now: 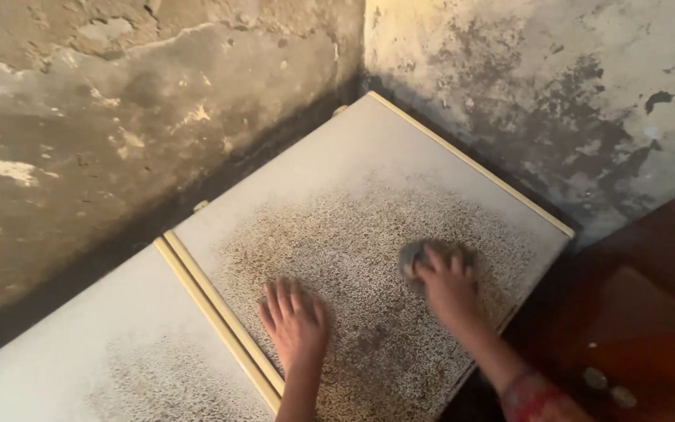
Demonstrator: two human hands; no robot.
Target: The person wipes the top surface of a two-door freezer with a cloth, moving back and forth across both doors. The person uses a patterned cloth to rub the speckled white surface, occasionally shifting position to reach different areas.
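Observation:
A white, two-door appliance lies on its back, its speckled, rust-stained door panel (353, 180) facing up. My right hand (448, 283) presses a small grey scrubbing pad (411, 255) against the brown-spotted patch near the panel's right side. Only part of the pad shows from under my fingers. My left hand (294, 322) rests flat on the same panel with fingers spread, just right of the cream-coloured seam (212, 309) between the two doors. It holds nothing.
The second door panel (80, 344) stretches to the lower left, also speckled. Stained, peeling walls (119, 117) close in behind and at the right, meeting in a corner. A dark reddish-brown surface (650, 312) lies at the lower right.

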